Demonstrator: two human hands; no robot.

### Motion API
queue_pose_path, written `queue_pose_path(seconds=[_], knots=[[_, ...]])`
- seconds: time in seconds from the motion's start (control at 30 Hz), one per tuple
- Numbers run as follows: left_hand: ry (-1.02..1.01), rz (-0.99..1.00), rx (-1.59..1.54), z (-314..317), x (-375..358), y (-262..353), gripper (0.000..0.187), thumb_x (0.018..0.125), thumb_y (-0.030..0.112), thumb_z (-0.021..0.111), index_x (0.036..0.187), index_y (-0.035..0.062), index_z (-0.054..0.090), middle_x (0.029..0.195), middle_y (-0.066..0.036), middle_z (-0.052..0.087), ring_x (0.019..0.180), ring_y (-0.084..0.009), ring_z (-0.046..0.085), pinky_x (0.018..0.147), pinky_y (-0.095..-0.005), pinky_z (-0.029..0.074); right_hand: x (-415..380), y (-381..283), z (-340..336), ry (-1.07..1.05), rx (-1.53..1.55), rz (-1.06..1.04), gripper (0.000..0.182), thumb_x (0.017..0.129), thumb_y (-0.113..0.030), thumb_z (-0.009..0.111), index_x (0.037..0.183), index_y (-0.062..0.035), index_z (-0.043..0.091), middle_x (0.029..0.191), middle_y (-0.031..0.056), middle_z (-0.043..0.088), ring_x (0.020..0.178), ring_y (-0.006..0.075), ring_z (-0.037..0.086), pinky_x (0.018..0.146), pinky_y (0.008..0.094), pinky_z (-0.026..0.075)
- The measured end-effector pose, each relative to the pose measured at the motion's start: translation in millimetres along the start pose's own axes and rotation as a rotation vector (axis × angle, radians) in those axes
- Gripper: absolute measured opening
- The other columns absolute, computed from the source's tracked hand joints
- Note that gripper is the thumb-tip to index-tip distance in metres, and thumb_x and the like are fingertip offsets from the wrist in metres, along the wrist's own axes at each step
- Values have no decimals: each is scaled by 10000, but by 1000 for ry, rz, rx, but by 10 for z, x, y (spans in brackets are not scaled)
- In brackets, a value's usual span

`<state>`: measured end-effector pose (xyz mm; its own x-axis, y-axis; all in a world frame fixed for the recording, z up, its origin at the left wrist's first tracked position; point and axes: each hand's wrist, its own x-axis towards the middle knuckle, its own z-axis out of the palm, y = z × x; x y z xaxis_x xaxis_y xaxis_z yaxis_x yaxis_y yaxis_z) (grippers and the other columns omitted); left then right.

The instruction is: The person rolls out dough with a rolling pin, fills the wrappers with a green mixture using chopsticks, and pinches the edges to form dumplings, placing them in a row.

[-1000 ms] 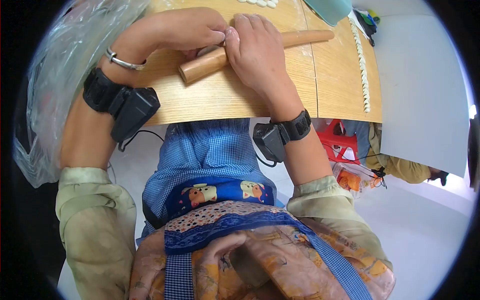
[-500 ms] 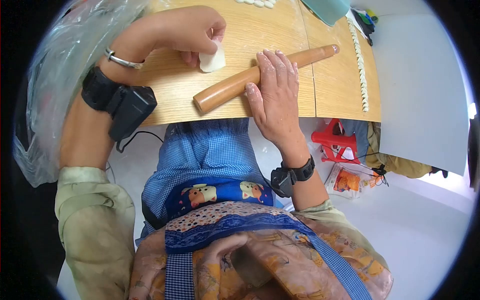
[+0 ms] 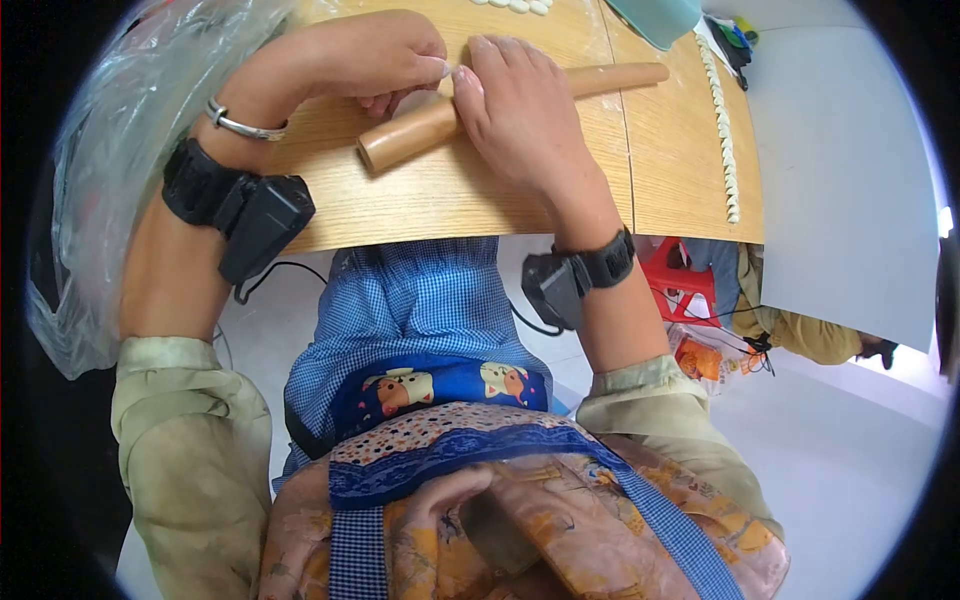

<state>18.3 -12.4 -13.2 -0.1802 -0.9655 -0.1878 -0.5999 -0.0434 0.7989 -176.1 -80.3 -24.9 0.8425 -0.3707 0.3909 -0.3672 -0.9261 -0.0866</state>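
My left hand (image 3: 385,58) is closed, its thumb and fingers pinching a pale dough wrapper (image 3: 418,100) on the wooden table. Most of the wrapper is hidden behind the fingers and the pin. My right hand (image 3: 522,115) lies over the wooden rolling pin (image 3: 408,135), fingers together and curved across it, with flour on the fingertips. The pin slants from lower left to upper right, close against the wrapper. Both thumbs are nearly touching.
Small white dough pieces (image 3: 512,5) sit at the table's far edge. A long row of dough pieces (image 3: 722,140) runs down the right side, near a teal container (image 3: 658,20). Clear plastic sheeting (image 3: 120,160) hangs at the left. Under the table stands a red stool (image 3: 682,285).
My right hand has pushed the rolling pin forward and left, up to the dough wrapper. My left hand stays almost in place; the wrapper is now largely covered.
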Motion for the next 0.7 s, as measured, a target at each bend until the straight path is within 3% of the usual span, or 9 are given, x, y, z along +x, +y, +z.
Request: queue_pose_path(seconds=[0.17,0.33,0.37,0.53,0.7], knots=[[41,19,-12,2,-6,34,340,968,258,538,777,-13,610,620,-30,550,533,-115,570,505,-266,485,127,6,84,29,-15,13,376,939,-271,491,1127,36,601,1119,192,632,1107,358,560,974,503,409],[-71,56,-36,-22,10,3,210,829,177,657,823,-32,635,633,-30,568,593,-104,570,548,-286,485,-141,-10,29,144,0,15,441,943,-298,509,1242,22,557,1249,202,572,1210,374,501,1065,543,346],[-65,115,38,-26,29,-6,182,775,138,673,825,-36,653,649,-40,606,620,-109,580,567,-294,486,-204,-38,-31,77,21,59,469,947,-308,511,1288,13,531,1297,202,540,1250,376,470,1096,551,307],[-1,148,148,-8,23,14,175,755,113,688,842,-38,671,688,-124,659,634,-161,605,602,-316,498,-462,-129,-171,26,24,136,528,954,-324,513,1373,-4,483,1387,207,479,1334,387,402,1158,545,221],[-8,63,157,-36,-23,118,158,755,109,687,836,-25,666,716,-106,661,666,-160,613,640,-303,498,-691,-195,-307,-47,15,187,581,942,-338,531,1417,-12,452,1452,233,421,1402,411,328,1184,541,173]])
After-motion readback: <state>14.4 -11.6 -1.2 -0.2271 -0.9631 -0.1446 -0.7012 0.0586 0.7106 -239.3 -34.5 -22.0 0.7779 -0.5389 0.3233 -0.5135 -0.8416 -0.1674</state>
